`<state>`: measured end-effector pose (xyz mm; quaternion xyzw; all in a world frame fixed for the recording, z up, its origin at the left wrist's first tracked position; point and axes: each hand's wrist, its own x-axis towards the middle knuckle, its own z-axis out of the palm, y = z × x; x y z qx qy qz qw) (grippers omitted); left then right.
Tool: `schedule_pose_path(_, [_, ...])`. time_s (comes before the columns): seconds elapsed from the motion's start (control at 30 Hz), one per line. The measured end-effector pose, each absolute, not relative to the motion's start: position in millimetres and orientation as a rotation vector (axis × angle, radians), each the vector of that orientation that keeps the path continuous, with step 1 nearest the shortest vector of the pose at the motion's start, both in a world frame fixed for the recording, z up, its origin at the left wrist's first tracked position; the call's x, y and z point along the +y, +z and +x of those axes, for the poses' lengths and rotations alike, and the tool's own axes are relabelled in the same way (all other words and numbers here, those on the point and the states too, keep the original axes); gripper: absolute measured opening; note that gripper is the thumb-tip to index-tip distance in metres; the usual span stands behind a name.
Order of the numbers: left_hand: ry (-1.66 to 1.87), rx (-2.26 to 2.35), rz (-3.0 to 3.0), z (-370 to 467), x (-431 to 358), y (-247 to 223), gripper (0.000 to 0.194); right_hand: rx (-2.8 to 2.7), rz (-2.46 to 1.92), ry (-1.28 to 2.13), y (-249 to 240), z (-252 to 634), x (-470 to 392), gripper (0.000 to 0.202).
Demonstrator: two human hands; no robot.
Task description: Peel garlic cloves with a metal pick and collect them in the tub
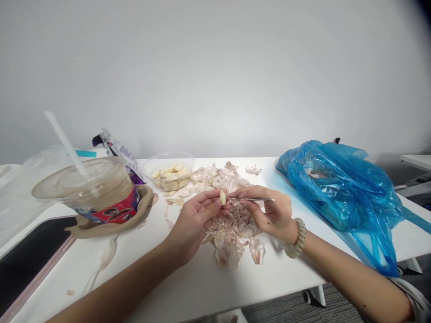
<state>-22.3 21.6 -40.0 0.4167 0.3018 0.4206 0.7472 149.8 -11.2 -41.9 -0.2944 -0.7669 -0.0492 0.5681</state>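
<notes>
Between the thumb and fingers of my left hand (198,215) is a pale peeled garlic clove (222,198). My right hand (269,213), with a coiled band at its wrist, grips a thin metal tool (256,199) whose tip is at the clove; whether it is a small knife or something else I cannot tell. Both hands are above a heap of garlic skins (232,237) spread over the white table. Beyond my left hand stands a clear round bowl (170,157) that holds several peeled cloves (175,170).
At the left, a lidded drink cup (111,197) with a straw sits in a cardboard carrier (101,231). A dark tablet-like device (30,255) lies nearer me. Behind the cup is a purple and white packet (124,154). A blue plastic bag (340,188) occupies the right side.
</notes>
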Motion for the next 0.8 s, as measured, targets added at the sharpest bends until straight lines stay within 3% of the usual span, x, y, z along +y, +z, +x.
schedule_pose_path(0.8, [0.915,0.657,0.943,-22.8,21.7,-42.2,0.02,-1.801,-0.662,-0.046,-39.8,149.3,-12.1,0.023])
